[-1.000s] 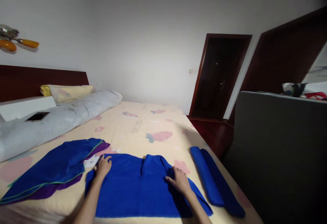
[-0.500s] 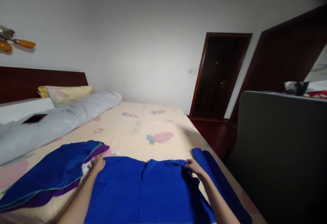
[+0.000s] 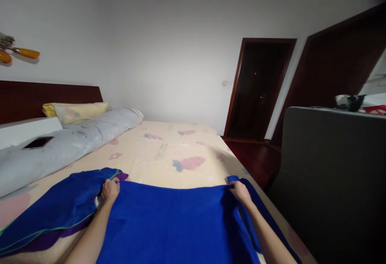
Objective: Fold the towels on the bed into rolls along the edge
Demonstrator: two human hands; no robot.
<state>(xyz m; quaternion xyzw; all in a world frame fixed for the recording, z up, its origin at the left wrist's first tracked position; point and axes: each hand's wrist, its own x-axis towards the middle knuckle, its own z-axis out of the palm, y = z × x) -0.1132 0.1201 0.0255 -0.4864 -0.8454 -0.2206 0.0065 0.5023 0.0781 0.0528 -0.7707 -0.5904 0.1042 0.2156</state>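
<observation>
A plain blue cloth (image 3: 177, 220) lies spread on the bed in front of me, its far edge pulled nearly straight. My left hand (image 3: 110, 190) is closed on the far left corner, fingers curled over the edge. At the far right corner, my right hand (image 3: 240, 192) pinches the same edge. Just left of my left hand lies a darker blue cloth piece (image 3: 63, 199) with green edging and a purple underside. A long blue folded strip (image 3: 265, 220) runs beside and under my right forearm; whether it joins the cloth I cannot tell.
The bed has a cream sheet (image 3: 163, 147) with strawberry prints. A grey rolled quilt (image 3: 90, 135) with a phone (image 3: 38, 142) on it lies at the left, near a yellow pillow (image 3: 81, 111). A dark grey panel (image 3: 328, 175) stands right of the bed, and a dark door (image 3: 259, 91) is beyond.
Both hands have closed on the cloth's far corners and drawn its edge taut. The dip and folds in the middle of that edge have flattened out. My right hand has shifted slightly right.
</observation>
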